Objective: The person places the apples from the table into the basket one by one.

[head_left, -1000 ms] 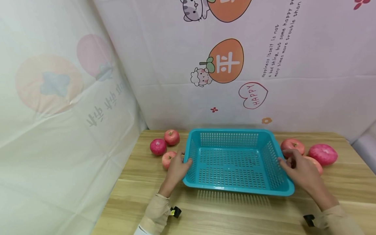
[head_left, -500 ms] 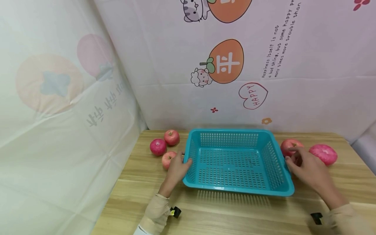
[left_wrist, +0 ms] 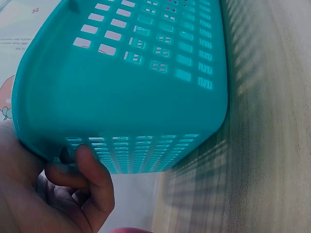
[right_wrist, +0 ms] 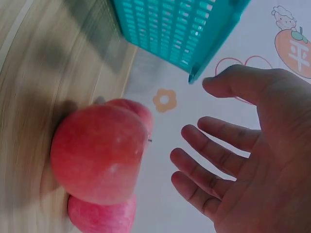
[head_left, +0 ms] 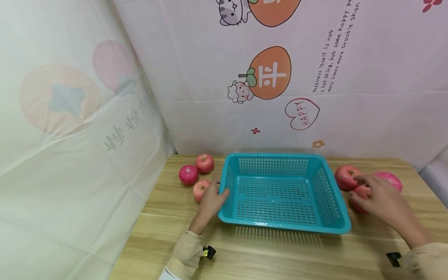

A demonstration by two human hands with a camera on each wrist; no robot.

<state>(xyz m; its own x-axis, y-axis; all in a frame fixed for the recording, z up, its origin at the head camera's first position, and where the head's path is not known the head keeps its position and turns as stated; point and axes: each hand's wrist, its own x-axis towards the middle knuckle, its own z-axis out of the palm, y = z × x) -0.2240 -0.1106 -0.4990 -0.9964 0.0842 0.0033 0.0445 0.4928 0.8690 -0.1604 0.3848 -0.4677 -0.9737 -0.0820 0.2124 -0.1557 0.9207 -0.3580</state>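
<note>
A turquoise plastic basket (head_left: 273,200) with slotted walls sits on the wooden table, nothing lying inside it. My left hand (head_left: 210,200) grips its left rim, thumb inside, and curled fingers show under the rim in the left wrist view. To the basket's right, my right hand (head_left: 383,202) hovers over a red apple (right_wrist: 99,155), fingers spread and apart from it in the right wrist view. Another red apple (head_left: 347,177) lies just behind that one. A magenta-pink fruit (head_left: 391,180), its kind unclear, is partly hidden by the right hand.
Left of the basket lie two apples (head_left: 204,163) and a round magenta fruit (head_left: 188,175); the nearer apple (head_left: 200,190) is close to the left hand. A printed white cloth (head_left: 210,116) hangs behind the table (head_left: 168,229), and another sheet (head_left: 70,186) hangs at the left.
My right hand has left the basket's right rim and moved right, over the nearer apple. The left hand and the basket stay where they were.
</note>
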